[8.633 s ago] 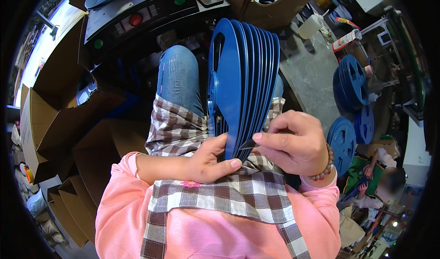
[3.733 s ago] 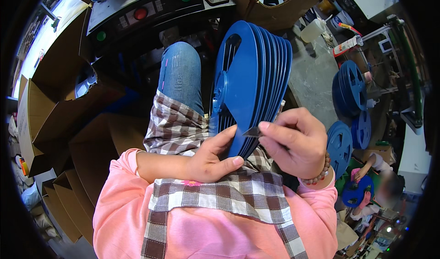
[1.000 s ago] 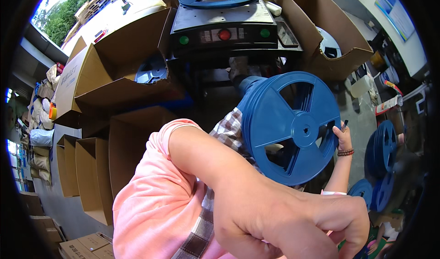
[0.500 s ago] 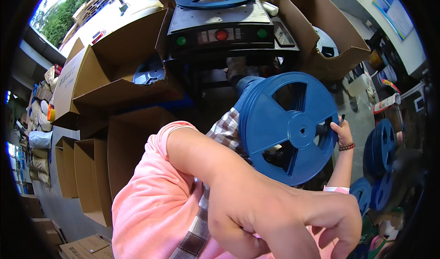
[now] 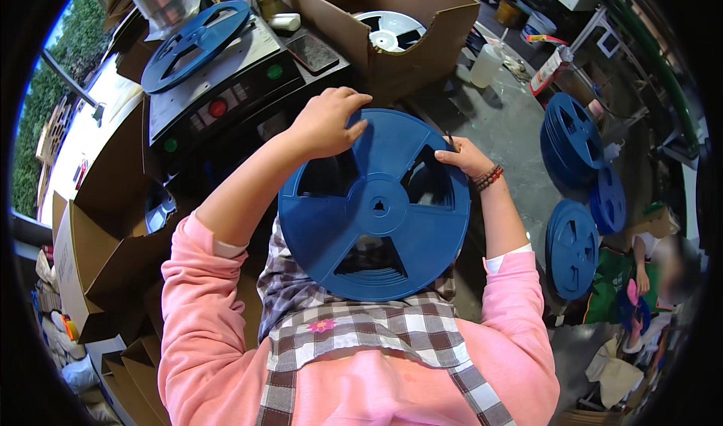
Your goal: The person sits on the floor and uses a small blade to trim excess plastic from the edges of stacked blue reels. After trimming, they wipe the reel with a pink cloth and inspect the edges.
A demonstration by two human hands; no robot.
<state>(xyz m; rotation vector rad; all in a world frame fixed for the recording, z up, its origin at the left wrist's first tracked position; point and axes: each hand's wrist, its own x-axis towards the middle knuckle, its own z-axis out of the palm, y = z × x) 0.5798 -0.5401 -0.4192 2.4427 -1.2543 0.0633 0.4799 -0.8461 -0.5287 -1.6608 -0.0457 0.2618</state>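
A stack of blue plastic reels (image 5: 379, 241) stands tilted on my lap, its front face with three wedge-shaped windows turned up. My left hand (image 5: 330, 121) is at the stack's upper left rim, thumb on the near side and fingers curled over the top edge. My right hand (image 5: 463, 157) grips the right rim, with the thumb at a window. A thin dark stick-like thing pokes up by its fingers; its kind cannot be made out. The hidden fingers lie behind the stack.
Left of the reels is a black machine (image 5: 226, 94) with a blue reel (image 5: 197, 43) on top. A cardboard box (image 5: 414, 76) holding a white reel (image 5: 388, 33) stands behind. More blue reel stacks (image 5: 572, 249) lie at right. A person's hand (image 5: 642, 281) shows at far right.
My left hand has moved from close before the camera to the stack's upper rim. My right hand still holds the stack. The view has swung to the right.
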